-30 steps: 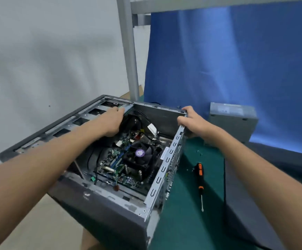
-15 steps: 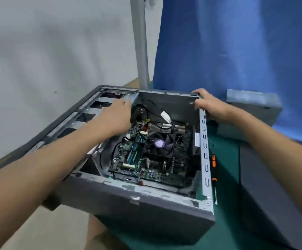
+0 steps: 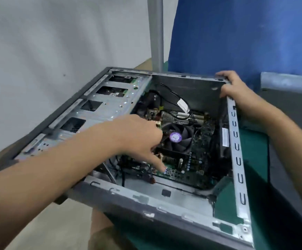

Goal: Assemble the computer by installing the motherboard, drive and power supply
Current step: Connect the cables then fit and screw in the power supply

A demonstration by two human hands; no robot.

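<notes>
An open grey computer case [image 3: 173,201] lies on its side on a green mat. Inside it sits the motherboard [image 3: 199,156] with a black cooler fan [image 3: 178,137] bearing a purple sticker. My left hand [image 3: 137,136] reaches into the case, with one finger stretched down to the board's near edge by a white connector. My right hand [image 3: 236,91] grips the case's far right corner, fingers curled over the rim. A grey power supply [image 3: 287,83] stands outside the case at the right, partly hidden.
The case's drive cage [image 3: 101,107] with several openings runs along the left side. Black cables [image 3: 175,100] loop at the back of the case. A dark panel [image 3: 294,159] lies to the right on the green mat [image 3: 253,147]. Behind stand a grey post [image 3: 156,33] and a blue cloth [image 3: 236,33].
My left hand left the drive cage rim and moved down into the case toward the board's near edge. The view came closer and the screwdriver is now hidden behind the case wall.
</notes>
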